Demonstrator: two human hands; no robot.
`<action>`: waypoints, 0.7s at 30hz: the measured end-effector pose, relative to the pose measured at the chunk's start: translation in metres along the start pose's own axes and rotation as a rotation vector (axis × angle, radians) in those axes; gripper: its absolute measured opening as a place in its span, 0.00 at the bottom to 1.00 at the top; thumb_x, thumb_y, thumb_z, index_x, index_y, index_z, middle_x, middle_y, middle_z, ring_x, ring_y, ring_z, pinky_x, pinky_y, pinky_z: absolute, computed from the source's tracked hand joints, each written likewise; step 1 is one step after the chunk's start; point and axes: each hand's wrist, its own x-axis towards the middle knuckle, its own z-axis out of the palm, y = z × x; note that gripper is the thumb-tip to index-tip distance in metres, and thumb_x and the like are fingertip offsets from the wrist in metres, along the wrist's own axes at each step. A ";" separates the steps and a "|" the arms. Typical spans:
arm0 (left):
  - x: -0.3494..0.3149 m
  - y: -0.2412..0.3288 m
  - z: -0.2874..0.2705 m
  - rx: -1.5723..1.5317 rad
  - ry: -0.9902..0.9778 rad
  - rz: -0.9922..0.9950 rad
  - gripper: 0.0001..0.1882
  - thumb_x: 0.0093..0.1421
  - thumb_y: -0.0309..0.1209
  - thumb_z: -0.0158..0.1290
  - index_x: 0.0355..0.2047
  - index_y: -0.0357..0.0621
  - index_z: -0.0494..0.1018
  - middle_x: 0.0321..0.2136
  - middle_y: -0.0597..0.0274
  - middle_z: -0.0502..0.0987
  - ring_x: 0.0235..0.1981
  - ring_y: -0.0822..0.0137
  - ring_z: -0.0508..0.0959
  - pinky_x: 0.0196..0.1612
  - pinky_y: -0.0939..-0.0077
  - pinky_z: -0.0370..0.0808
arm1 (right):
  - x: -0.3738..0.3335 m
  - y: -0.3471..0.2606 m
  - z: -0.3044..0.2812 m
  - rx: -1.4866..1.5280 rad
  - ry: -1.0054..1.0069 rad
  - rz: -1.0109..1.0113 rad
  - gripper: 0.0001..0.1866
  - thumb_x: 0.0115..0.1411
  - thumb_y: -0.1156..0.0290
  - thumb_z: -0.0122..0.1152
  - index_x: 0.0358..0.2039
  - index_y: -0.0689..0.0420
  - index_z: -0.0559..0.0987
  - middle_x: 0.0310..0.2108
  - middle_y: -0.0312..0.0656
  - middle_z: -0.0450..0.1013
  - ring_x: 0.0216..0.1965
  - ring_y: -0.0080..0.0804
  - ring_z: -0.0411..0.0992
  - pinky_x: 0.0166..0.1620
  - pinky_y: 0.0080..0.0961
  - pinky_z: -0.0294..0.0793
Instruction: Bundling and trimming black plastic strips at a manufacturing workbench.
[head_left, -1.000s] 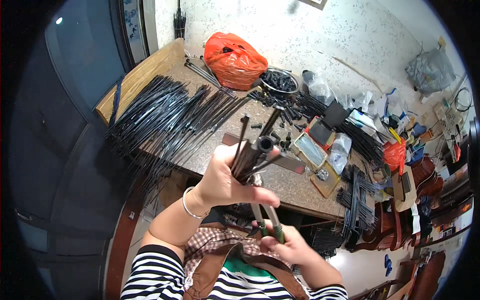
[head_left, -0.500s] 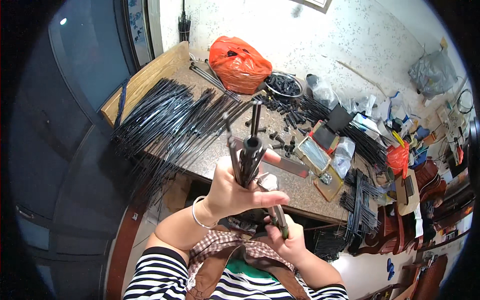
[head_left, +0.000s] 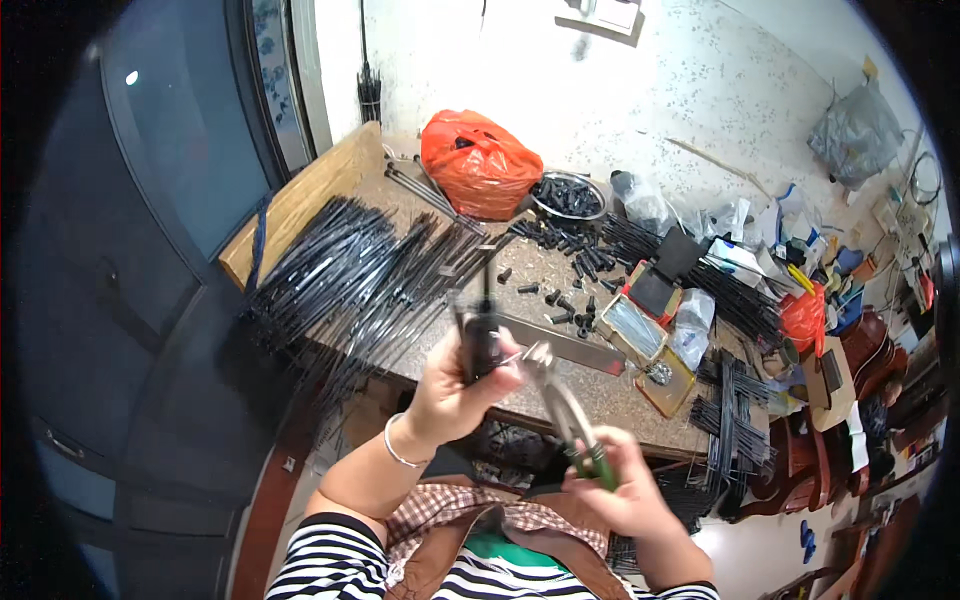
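My left hand [head_left: 440,395] is closed around a black tubular fitting [head_left: 482,345] with slim dark metal ribs rising from it, much like part of an umbrella frame. Green-handled pliers [head_left: 563,405] are gripped in my right hand [head_left: 622,487]. Their metal jaws point up and left, close beside the fitting and my left fingertips. A short, thin light-coloured line, perhaps wire, shows between the jaws and the fitting; blur hides whether they touch. Behind the hands, a flat metal bar [head_left: 565,345] lies on the speckled tabletop [head_left: 520,400].
Bundles of dark metal ribs [head_left: 330,265] cover the table's left side, some overhanging its front edge. Farther back are an orange plastic bag [head_left: 480,165] and a bowl [head_left: 603,203] of black fittings. Loose fittings [head_left: 595,260], a tray [head_left: 632,328] and more rods [head_left: 735,405] lie to the right.
The right hand has moved out to the right and the pliers now show more fully. The left hand has lowered slightly, and the fitting stands more upright. The view has shifted a little.
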 end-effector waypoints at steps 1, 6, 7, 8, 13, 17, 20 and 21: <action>0.005 0.004 0.001 -0.170 -0.010 -0.014 0.12 0.47 0.31 0.49 0.25 0.39 0.58 0.12 0.65 0.61 0.14 0.75 0.61 0.20 0.81 0.62 | -0.005 0.005 -0.010 0.227 0.019 -0.054 0.22 0.41 0.82 0.49 0.40 0.59 0.61 0.34 0.40 0.60 0.29 0.26 0.65 0.29 0.19 0.65; 0.001 -0.002 0.000 -0.210 -0.124 -0.104 0.15 0.42 0.29 0.54 0.21 0.41 0.56 0.11 0.66 0.59 0.13 0.73 0.60 0.17 0.81 0.59 | -0.003 -0.020 -0.036 0.006 0.030 -0.068 0.14 0.37 0.75 0.54 0.28 0.62 0.68 0.37 0.42 0.59 0.38 0.32 0.59 0.35 0.22 0.63; 0.001 -0.002 0.003 -0.265 -0.145 -0.144 0.16 0.41 0.30 0.55 0.21 0.41 0.57 0.11 0.66 0.59 0.13 0.74 0.60 0.17 0.82 0.59 | -0.002 -0.020 -0.041 -0.328 -0.016 -0.167 0.14 0.35 0.73 0.56 0.27 0.60 0.69 0.36 0.42 0.60 0.40 0.35 0.58 0.37 0.25 0.61; 0.001 -0.005 0.003 -0.218 -0.209 -0.067 0.18 0.41 0.36 0.55 0.23 0.41 0.57 0.11 0.67 0.59 0.13 0.76 0.59 0.16 0.83 0.58 | -0.001 -0.030 -0.038 -0.765 0.062 -0.368 0.13 0.32 0.70 0.56 0.24 0.58 0.70 0.34 0.40 0.61 0.40 0.37 0.58 0.40 0.31 0.57; -0.002 -0.014 0.003 -0.297 -0.166 -0.077 0.18 0.46 0.41 0.50 0.22 0.37 0.61 0.17 0.67 0.62 0.15 0.78 0.63 0.17 0.87 0.60 | -0.002 -0.038 -0.044 -1.588 0.275 -0.825 0.10 0.27 0.67 0.57 0.16 0.52 0.71 0.32 0.28 0.62 0.42 0.41 0.56 0.45 0.41 0.45; 0.001 -0.010 0.008 -0.203 -0.069 -0.085 0.17 0.46 0.41 0.50 0.20 0.38 0.61 0.16 0.67 0.62 0.14 0.80 0.62 0.16 0.88 0.59 | -0.001 -0.047 -0.045 -1.712 0.294 -1.017 0.12 0.29 0.74 0.58 0.21 0.52 0.73 0.33 0.30 0.62 0.39 0.37 0.59 0.43 0.35 0.51; -0.002 -0.011 0.004 -0.196 -0.029 -0.076 0.18 0.45 0.41 0.51 0.20 0.38 0.62 0.17 0.67 0.62 0.14 0.79 0.62 0.16 0.88 0.58 | -0.001 -0.061 -0.042 -1.283 0.205 -0.719 0.13 0.32 0.76 0.59 0.24 0.58 0.73 0.31 0.45 0.64 0.28 0.36 0.64 0.27 0.24 0.64; -0.001 -0.008 0.004 -0.202 -0.026 -0.050 0.18 0.45 0.41 0.51 0.18 0.38 0.62 0.17 0.67 0.62 0.15 0.79 0.62 0.16 0.88 0.58 | -0.001 -0.056 -0.043 -1.133 0.124 -0.608 0.13 0.32 0.77 0.59 0.24 0.60 0.72 0.31 0.46 0.65 0.27 0.37 0.66 0.29 0.25 0.66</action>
